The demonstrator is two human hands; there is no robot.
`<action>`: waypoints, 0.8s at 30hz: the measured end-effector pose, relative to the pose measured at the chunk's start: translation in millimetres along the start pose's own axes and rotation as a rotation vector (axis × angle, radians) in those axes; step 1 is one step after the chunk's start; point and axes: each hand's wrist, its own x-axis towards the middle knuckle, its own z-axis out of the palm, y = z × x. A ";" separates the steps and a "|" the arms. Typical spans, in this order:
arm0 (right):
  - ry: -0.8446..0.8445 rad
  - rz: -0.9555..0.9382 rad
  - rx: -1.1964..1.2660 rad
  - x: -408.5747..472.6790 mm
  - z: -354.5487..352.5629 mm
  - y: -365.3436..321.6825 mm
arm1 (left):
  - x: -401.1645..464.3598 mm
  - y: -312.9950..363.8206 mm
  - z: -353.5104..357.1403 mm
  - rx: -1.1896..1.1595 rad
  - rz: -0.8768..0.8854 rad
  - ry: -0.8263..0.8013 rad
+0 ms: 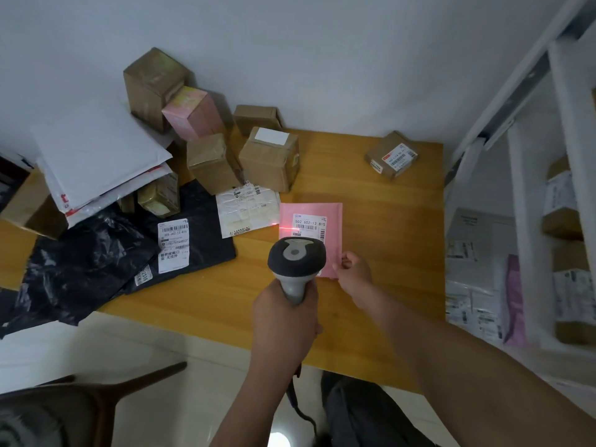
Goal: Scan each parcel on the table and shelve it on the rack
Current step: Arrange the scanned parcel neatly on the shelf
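1. Gripping the grey handle of a barcode scanner point(296, 259), the left hand point(283, 321) is wrapping its fingers fully around it, with the dark scanner head pointing away from the person at the table.
2. Pinching the near right corner of a pink padded mailer point(332, 217), the right hand point(353, 269) is holding it between thumb and curled fingers.
3. That pink mailer is lying flat on the wooden table point(387, 253), label up, just right of the middle, and the scanner head is covering its near left part.
4. A thin red scan line point(285, 227) is running across the left edge of the mailer and onto its white label.
5. Just left of the mailer, a white bubble mailer point(246, 211) is lying flat, and beyond it black plastic bags point(96, 256) with white labels are spreading toward the table's left edge.
6. Brown cardboard boxes point(269, 159) and a pink box point(193, 112) are crowding the far left part of the table against the wall, with white padded envelopes point(96, 156) stacked on top of the heap at the left.
7. One small brown box point(392, 154) with a label is sitting apart near the far right corner.
8. The white rack point(525, 221) is standing to the right of the table, with labelled parcels showing on its shelves.
9. A dark wooden chair point(106, 395) is showing at the lower left.
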 end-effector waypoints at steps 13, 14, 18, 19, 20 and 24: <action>0.131 -0.143 0.068 -137.6 -47.4 62.0 | -151.8 -58.2 -0.9 -0.033 0.215 -0.019; 0.143 -0.149 0.082 -150.8 -53.7 69.5 | -166.1 -61.9 1.2 -0.037 0.225 -0.032; 0.190 -0.149 0.107 -198.4 -85.7 101.0 | -214.2 -74.8 16.8 -0.011 0.272 -0.113; 0.201 -0.146 0.105 -210.6 -95.8 108.6 | -226.2 -76.5 21.6 0.002 0.282 -0.133; 0.210 -0.147 0.106 -218.3 -103.5 114.5 | -234.1 -78.7 26.2 0.002 0.289 -0.148; 0.257 -0.135 0.127 -254.0 -145.0 144.4 | -274.1 -82.3 52.9 0.009 0.345 -0.232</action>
